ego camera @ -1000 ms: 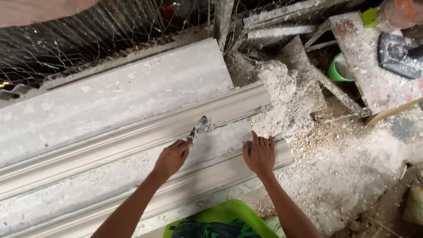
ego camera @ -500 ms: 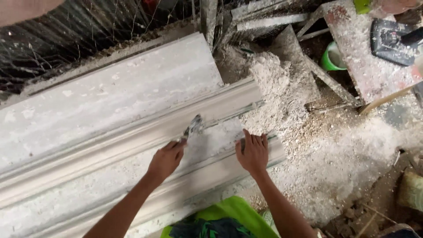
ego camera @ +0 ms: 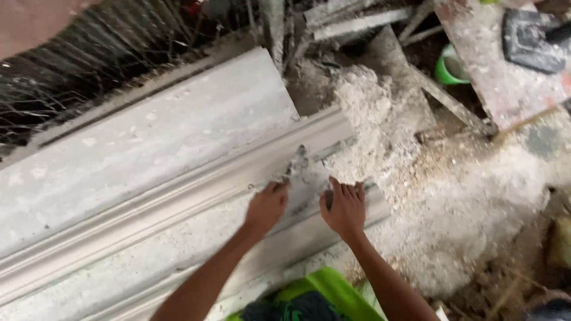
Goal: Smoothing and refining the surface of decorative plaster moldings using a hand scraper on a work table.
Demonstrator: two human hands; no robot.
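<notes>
L hand [ego camera: 266,205] is gripping scraper [ego camera: 295,164], smoothing moulding [ego camera: 178,196] groove; R hand [ego camera: 344,208], just at 3 o'clock, is pressing flat, fingers apart. Next prob needs steady strokes w/ firm bracing.

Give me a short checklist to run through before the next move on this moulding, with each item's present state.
1. Left hand grips the scraper: ok.
2. Scraper blade meets the groove of the plaster moulding: ok, though blurred.
3. Right hand lies flat on the moulding, beside the blade, not under it: ok.
4. Moulding end free of the rubble pile: not ok, the pile lies against it.
5. Blade edge condition: cannot tell.
</notes>
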